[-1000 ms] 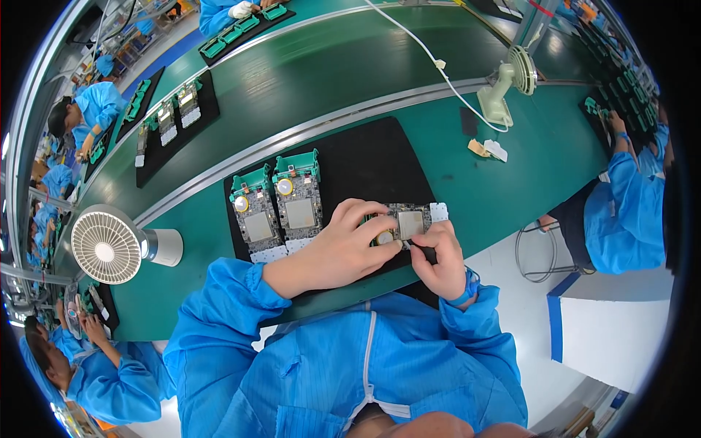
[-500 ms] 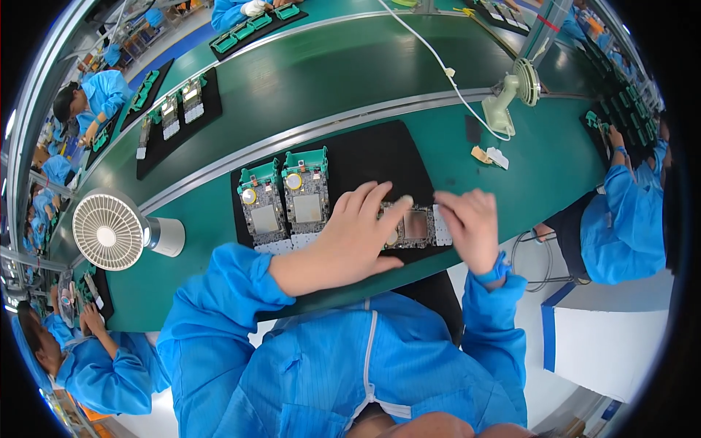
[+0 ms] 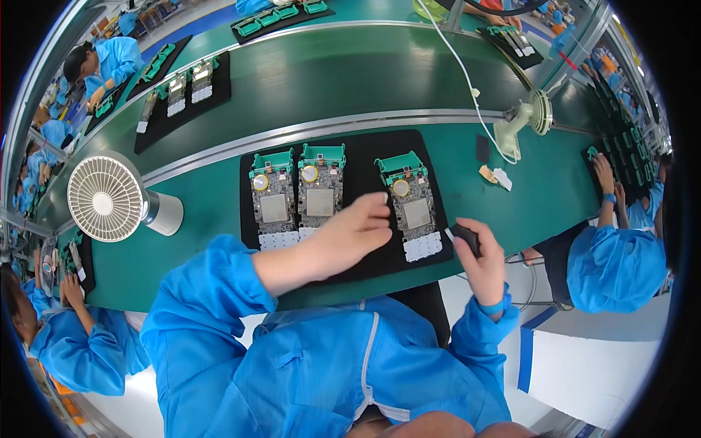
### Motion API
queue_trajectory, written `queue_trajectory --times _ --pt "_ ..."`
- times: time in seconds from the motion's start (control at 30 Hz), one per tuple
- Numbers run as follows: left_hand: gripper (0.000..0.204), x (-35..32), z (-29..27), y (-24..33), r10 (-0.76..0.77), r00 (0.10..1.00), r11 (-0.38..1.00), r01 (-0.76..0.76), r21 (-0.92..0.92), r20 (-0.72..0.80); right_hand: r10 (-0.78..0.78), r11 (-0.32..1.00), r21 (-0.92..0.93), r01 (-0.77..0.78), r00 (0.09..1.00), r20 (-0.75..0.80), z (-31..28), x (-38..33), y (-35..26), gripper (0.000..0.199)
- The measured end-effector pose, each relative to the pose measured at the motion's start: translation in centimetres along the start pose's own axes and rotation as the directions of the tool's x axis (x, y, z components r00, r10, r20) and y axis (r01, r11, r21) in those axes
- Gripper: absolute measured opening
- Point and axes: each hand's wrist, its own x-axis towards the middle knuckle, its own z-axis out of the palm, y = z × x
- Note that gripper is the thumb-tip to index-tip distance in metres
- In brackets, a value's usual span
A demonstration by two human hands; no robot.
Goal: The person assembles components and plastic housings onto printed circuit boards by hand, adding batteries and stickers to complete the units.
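A grey circuit board with a green plastic frame [image 3: 417, 214] lies face up at the right of the black mat [image 3: 358, 168]. Two similar circuit boards stand side by side at the left, a left board [image 3: 274, 208] and a middle board [image 3: 320, 203]. My left hand [image 3: 350, 237] hovers between the middle and right boards, its fingers curled together. Whether anything is in them cannot be seen. Just right of the right board, my right hand [image 3: 483, 261] grips a small dark tool [image 3: 465, 239] with a pale tip pointing toward the board.
A white fan [image 3: 106, 197] stands left, a pale green fan [image 3: 522, 124] far right with its cable. Scraps of paper [image 3: 502, 179] and a dark pad [image 3: 483, 148] lie near it. Beyond a metal rail, another mat [image 3: 190, 102] carries boards. Co-workers sit on both sides.
The right board was lying sideways under my hands; now it stands lengthwise with its green frame away from me. My left hand has drawn back, and the dark tool now shows in my right.
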Motion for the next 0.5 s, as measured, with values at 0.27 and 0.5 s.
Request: queue_trajectory --times 0.27,0.5 --pt "0.040 4.4 1.7 -2.9 -0.176 0.978 0.917 0.123 -0.380 -0.108 -0.222 0.974 0.024 0.226 0.970 -0.098 7.1 4.2 -0.8 0.022" --pt "0.028 5.2 1.5 -4.4 -0.081 0.996 0.913 0.085 -0.399 0.028 -0.262 0.964 -0.082 0.254 0.961 -0.093 8.2 3.9 -0.2 0.020"
